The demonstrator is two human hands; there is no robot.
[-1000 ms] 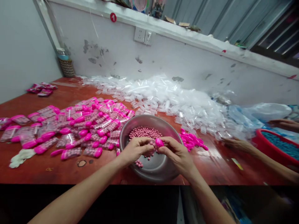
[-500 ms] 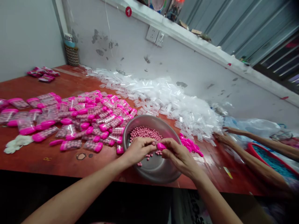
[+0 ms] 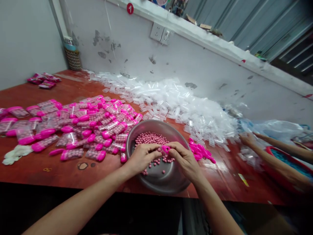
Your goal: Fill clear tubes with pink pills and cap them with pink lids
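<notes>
Over a grey metal bowl (image 3: pixel 168 181), my right hand (image 3: pixel 184 160) pinches a bright pink plastic cap (image 3: pixel 166 148), whose dark hole faces up. My left hand (image 3: pixel 141 158) has its thumb and fingertips closed on a small pink ball (image 3: pixel 159 150), right beside the cap. Many such pink balls (image 3: pixel 149 138) lie in the bowl, heaped at its far side, with some loose ones lower down. A small heap of pink caps (image 3: pixel 201 151) lies right of the bowl.
Clear tubes filled with pink balls (image 3: pixel 114 125) are piled at left. Transparent empty tubes (image 3: pixel 168 94) form a long heap along the wall. At right, another person's hands (image 3: pixel 248 140) reach near a red basin (image 3: pixel 271 155). A white cloth (image 3: pixel 17 154) lies far left.
The pink cap has been turned, so its hole now shows. A loose ball has appeared lower in the bowl. The other person's hands have shifted right; the view has moved slightly.
</notes>
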